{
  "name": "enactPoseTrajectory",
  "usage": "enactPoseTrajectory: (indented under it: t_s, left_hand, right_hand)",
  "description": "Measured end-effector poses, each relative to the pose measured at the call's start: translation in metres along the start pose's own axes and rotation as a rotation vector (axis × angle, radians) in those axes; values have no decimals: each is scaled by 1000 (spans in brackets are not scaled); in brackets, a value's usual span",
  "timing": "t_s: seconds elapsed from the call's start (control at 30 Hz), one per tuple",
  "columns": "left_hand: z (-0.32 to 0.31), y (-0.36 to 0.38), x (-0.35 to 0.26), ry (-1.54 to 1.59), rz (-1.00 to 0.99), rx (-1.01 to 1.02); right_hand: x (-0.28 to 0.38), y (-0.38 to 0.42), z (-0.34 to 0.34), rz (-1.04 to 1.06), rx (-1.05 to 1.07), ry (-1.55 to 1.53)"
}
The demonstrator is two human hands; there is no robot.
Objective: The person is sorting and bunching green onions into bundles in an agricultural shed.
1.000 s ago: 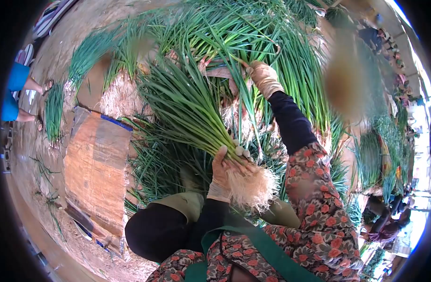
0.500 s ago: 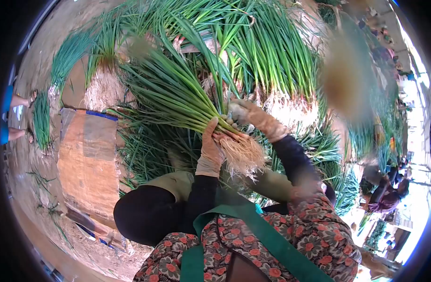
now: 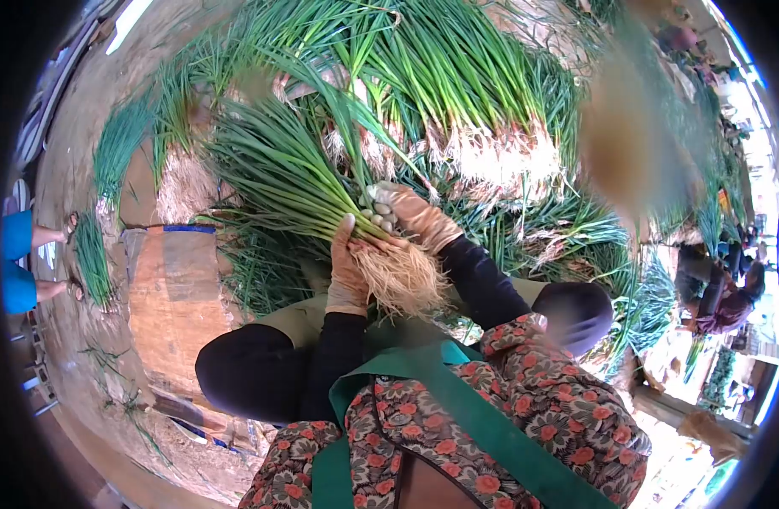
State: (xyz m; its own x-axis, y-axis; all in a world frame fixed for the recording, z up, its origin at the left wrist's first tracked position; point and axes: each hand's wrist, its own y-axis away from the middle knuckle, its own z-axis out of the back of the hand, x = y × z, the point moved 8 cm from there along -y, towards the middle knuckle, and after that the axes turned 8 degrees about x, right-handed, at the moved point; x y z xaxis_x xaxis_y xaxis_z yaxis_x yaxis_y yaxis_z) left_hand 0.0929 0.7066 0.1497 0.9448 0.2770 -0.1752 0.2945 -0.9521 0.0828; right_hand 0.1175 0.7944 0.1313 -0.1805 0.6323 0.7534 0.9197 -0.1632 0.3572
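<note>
A thick bunch of green onions (image 3: 292, 174) slants across my lap, leaves to the upper left and pale stringy roots (image 3: 400, 278) to the lower right. My left hand (image 3: 347, 270), in a dirty light glove, is closed round the bunch just above the roots, thumb on top. My right hand (image 3: 413, 217), gloved too, has its fingers curled with grey fingertips against the bunch's upper side. A long green leaf runs down to those fingers, which seem to pinch it; the exact grip is partly hidden.
Rows of green onions (image 3: 457, 81) with white roots lie ahead. More loose onions (image 3: 568, 233) lie to the right. An orange-brown sack (image 3: 173, 293) is on the ground at left. Another person's legs (image 3: 50, 235) show at far left, and a seated person (image 3: 729, 305) at far right.
Both hands and the bunch appear lower and further left in view, partly because the camera has shifted. My right hand stays curled at the bunch; my left hand keeps its hold.
</note>
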Motion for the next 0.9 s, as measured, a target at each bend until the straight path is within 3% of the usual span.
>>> enactPoseTrajectory:
  t_s: [0.07, 0.1, 0.13, 0.2, 0.23, 0.27, 0.33, 0.47, 0.5, 0.53, 0.6, 0.67, 0.7, 0.73, 0.8, 0.9]
  left_hand:
    - [-9, 9, 5, -17, 5, -28]
    - [-23, 14, 5, -14, -2, 64]
    - [-29, 20, 4, 14, -2, 81]
    - [-42, 30, -1, 72, -10, 115]
    - [-57, 33, -2, 147, -21, 157]
    - [-54, 36, -5, 110, -46, 77]
    - [-31, 36, -7, -9, 58, 5]
    - [4, 29, -9, 26, 5, -177]
    - [11, 28, -12, -24, -26, -197]
    - [21, 29, -14, -72, -58, -224]
    - [26, 22, -11, -105, -71, -273]
    - [10, 16, -4, -113, -39, -317]
    - [13, 13, 4, -80, 112, -237]
    - [19, 11, 4, -64, 90, -251]
    - [28, 9, 10, -26, 49, -276]
    - [26, 10, 13, 10, 109, -283]
  right_hand:
    - [-24, -28, 42, 266, -204, 315]
    - [-22, -19, 34, 195, -189, 448]
    - [-34, -22, 40, 266, -40, 853]
    - [-65, -14, 53, 637, 91, 1680]
    - [-40, -4, 78, 514, -162, 1540]
    - [-18, 10, 104, 410, -399, 1356]
    - [17, 37, 134, 116, -747, 1021]
    - [-25, 8, 177, -486, -525, 1402]
    - [-14, 14, 158, -415, -494, 1392]
    - [-1, 21, 139, -195, -542, 1265]
    - [35, 39, 83, -110, -501, 1352]
    - [42, 53, 17, 88, -235, 1464]
    - [21, 55, 2, 75, -45, 1623]
    - [7, 55, -4, -234, 29, 1727]
    - [7, 66, -13, -234, 251, 1697]
    - [15, 46, 8, 90, 363, 1020]
